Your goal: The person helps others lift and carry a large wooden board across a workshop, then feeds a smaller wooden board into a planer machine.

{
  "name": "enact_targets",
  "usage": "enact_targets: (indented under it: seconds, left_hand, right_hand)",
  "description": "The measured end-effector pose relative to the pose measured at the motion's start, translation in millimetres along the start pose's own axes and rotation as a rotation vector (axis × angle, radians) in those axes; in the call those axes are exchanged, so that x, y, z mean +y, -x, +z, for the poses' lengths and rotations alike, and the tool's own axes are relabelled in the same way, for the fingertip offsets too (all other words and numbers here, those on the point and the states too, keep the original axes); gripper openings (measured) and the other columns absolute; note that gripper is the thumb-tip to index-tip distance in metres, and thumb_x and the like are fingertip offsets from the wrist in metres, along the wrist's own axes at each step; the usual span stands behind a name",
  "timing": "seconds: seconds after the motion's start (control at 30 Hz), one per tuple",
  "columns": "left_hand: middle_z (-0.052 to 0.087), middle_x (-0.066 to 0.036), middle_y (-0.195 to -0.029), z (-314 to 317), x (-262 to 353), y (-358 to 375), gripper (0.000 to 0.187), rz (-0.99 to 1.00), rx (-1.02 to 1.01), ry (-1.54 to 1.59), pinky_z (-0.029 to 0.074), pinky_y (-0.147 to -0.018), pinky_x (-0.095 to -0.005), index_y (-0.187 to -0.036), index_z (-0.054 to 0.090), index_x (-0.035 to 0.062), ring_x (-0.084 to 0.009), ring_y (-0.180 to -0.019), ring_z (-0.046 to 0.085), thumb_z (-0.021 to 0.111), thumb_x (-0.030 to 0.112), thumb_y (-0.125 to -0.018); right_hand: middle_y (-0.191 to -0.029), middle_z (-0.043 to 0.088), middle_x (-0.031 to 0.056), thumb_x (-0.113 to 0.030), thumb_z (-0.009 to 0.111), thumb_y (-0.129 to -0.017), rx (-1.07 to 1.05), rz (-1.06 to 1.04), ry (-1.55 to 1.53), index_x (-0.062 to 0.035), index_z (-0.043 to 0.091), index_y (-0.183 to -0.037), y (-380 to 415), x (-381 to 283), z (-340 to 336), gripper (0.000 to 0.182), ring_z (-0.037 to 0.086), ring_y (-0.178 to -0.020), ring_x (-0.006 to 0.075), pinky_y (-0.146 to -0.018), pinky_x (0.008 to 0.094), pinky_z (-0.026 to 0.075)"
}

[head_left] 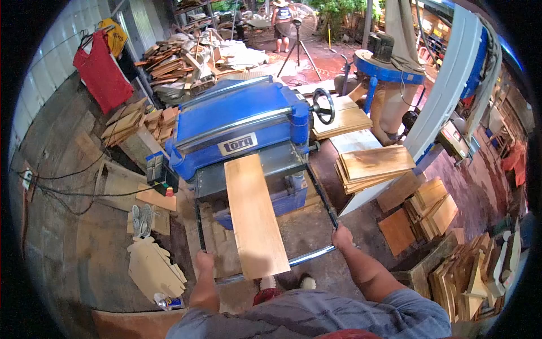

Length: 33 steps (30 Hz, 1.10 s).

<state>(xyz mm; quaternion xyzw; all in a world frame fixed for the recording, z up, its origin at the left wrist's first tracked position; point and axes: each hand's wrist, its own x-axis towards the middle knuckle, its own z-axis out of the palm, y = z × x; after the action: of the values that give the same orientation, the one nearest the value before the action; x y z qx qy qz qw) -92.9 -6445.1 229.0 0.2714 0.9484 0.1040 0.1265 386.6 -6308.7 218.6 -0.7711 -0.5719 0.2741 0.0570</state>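
Observation:
A long wooden board (257, 214) reaches out toward me from the front of the blue thickness planer (237, 116). Its far end lies at the machine's black front bed, and its near end rests over a shiny roller bar (311, 256). My left hand (205, 261) is closed around the left corner of the planer's support frame (200, 226), left of the board. On the opposite corner, my right hand (342, 237) grips the frame near the bar's right end. Neither hand touches the board. The fingertips of both hands are partly hidden.
Stacked boards (375, 165) lie right of the planer, with more wood (471, 274) at lower right. A control box (162, 172) with cables sits at left. Behind stand a tripod (298, 48), a blue dust collector (389, 70) and a person (283, 25).

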Motion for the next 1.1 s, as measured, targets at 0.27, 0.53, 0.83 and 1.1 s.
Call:
enact_targets:
  seconds: [0.27, 0.53, 0.83, 1.1]
  left_hand:
    - [0.062, -0.023, -0.097, -5.0, -9.1, -5.5, 0.040, 0.086, -0.088, 0.314, 0.046, -0.082, -0.0461, -0.113, 0.052, 0.0015, -0.0388, -0.097, 0.059, 0.060, 0.023, -0.080]
    - [0.059, -0.022, -0.106, 40.3, 22.2, -116.5, 0.044, 0.293, 0.006, 0.399, 0.044, -0.085, -0.0469, -0.121, 0.046, 0.0063, -0.0413, -0.101, 0.055, 0.058, 0.022, -0.082]
    - [0.063, -0.021, -0.095, 81.0, 40.8, -194.3, 0.030, 0.201, -0.005, 0.311, 0.047, -0.078, -0.0469, -0.104, 0.059, 0.0006, -0.0387, -0.091, 0.061, 0.059, 0.021, -0.082]
    - [0.062, -0.021, -0.100, 120.2, 23.8, -216.7, 0.034, 0.170, -0.148, 0.454, 0.046, -0.081, -0.0458, -0.109, 0.055, 0.0003, -0.0378, -0.092, 0.060, 0.059, 0.022, -0.084]
  right_hand:
    - [-0.098, 0.062, 0.0250, -0.030, 0.055, -0.084, 0.050, 0.013, 0.010, -0.0039, 0.059, -0.105, -10.7, 4.3, 11.4, 0.034, 0.059, -0.095, 0.0394, -0.081, 0.0466, 0.047]
    - [-0.094, 0.065, 0.0212, -0.033, 0.060, -0.081, 0.132, 0.101, 0.081, -0.0028, 0.065, -0.094, -37.7, -43.6, 8.2, 0.033, 0.061, -0.091, 0.0387, -0.078, 0.0459, 0.049]
    - [-0.095, 0.065, 0.0186, -0.035, 0.061, -0.082, 0.196, 0.138, 0.211, -0.0038, 0.063, -0.095, -49.8, -34.3, 21.0, 0.033, 0.062, -0.092, 0.0367, -0.079, 0.0463, 0.050]
    - [-0.095, 0.065, 0.0209, -0.034, 0.059, -0.083, 0.201, 0.127, 0.179, -0.0023, 0.065, -0.094, -47.0, -34.7, 21.0, 0.034, 0.062, -0.091, 0.0382, -0.080, 0.0455, 0.049]
